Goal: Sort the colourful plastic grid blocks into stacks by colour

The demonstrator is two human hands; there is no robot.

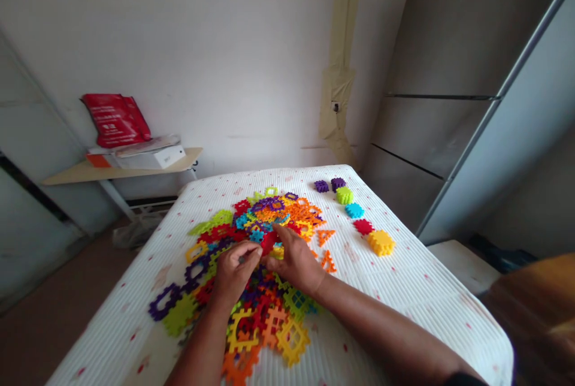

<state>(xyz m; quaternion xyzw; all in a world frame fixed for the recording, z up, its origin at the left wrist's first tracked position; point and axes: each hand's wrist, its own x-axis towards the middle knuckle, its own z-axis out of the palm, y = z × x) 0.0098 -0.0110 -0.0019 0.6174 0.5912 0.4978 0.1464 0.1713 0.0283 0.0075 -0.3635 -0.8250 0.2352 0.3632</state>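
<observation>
A heap of colourful interlocking plastic tiles (242, 325) spreads over the middle of the table, some solid, some frame-shaped. Over the heap, my right hand (294, 257) grips a red tile (268, 243) between thumb and fingers. My left hand (237, 266) is just left of that tile, its thumb and index finger pinched together at the tile's edge; whether it also holds the tile is hard to see. Toward the right edge stand small stacks sorted by colour: purple (338, 183), lime green (344, 195), blue (354, 210), red (363, 227) and yellow (381, 243).
A white quilted cover (359, 320) lies over the table. Orange triangle pieces (325, 237) lie between heap and stacks. At the left, a small shelf table (76, 174) carries a red bag (115, 121) and a white box (153, 157). A grey cabinet (431, 74) stands on the right.
</observation>
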